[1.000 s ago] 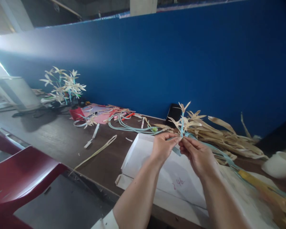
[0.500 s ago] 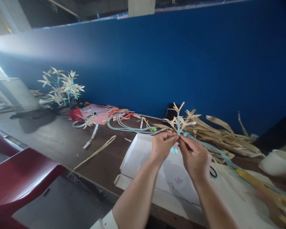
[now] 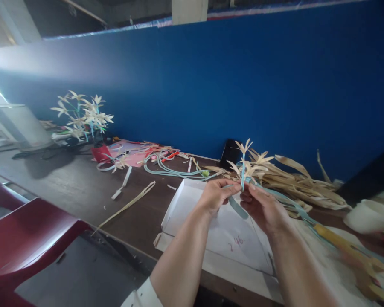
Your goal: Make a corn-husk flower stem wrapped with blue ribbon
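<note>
My left hand [image 3: 215, 195] and my right hand [image 3: 265, 209] meet above a shallow white cardboard tray [image 3: 192, 204]. Both pinch the bottom of a small handmade flower sprig [image 3: 245, 164] with pale straw petals on a light blue stem. A light blue ribbon [image 3: 238, 207] loops down between my hands and trails off to the right. The fingertips of both hands are pressed together on the stem.
A pile of dried straw leaves [image 3: 301, 183] lies behind my hands on the dark wooden table [image 3: 67, 183]. Blue cords [image 3: 169, 168], paper scraps, a finished flower bouquet [image 3: 83, 113] and a red chair [image 3: 28, 238] are to the left. A white cup [image 3: 368, 215] stands at right, against a blue partition [image 3: 243, 76].
My hands shifted slightly right and lower with the sprig. The blue ribbon now hangs in a longer loop between them.
</note>
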Demonstrator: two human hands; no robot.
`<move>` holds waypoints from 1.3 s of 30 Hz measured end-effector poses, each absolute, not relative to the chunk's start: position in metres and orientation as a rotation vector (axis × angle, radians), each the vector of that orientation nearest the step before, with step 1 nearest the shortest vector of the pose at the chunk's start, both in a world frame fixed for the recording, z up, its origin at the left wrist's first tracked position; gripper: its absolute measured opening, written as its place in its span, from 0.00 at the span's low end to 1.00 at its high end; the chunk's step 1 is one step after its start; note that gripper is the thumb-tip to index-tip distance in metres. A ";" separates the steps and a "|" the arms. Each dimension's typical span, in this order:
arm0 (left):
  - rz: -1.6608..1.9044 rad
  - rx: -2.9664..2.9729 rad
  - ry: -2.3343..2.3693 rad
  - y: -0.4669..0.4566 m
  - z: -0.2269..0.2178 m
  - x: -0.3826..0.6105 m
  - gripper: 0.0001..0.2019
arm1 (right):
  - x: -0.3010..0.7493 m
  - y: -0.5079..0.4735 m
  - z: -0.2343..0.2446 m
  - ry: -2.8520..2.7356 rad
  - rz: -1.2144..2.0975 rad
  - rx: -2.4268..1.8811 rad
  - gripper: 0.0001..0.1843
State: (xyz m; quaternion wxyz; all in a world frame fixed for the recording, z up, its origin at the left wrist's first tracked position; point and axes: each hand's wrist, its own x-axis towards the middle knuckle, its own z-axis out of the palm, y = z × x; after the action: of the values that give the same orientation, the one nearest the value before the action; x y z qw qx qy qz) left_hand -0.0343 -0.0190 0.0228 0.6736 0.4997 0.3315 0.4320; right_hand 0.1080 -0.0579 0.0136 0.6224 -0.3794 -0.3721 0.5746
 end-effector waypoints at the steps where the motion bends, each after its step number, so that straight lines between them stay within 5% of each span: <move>1: 0.951 1.111 0.731 -0.019 0.022 -0.034 0.22 | 0.108 -0.058 0.013 -0.844 1.351 -0.851 0.11; 11: 0.857 1.075 0.676 -0.019 0.019 -0.033 0.23 | 0.110 -0.054 0.004 -0.775 1.440 -0.821 0.11; 28: 1.022 1.461 1.016 -0.017 0.011 -0.026 0.09 | 0.117 -0.059 0.022 -1.350 0.544 -1.575 0.18; 39: 1.066 1.590 0.940 -0.017 0.007 -0.022 0.10 | 0.108 -0.059 0.019 -1.226 0.466 -1.589 0.17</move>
State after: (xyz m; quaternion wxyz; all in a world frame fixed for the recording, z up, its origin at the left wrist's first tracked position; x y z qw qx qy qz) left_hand -0.0221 -0.0166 0.0072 0.4834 0.6526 0.3858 0.4377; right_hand 0.1080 -0.0591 0.0193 0.5147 -0.6612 -0.5102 0.1939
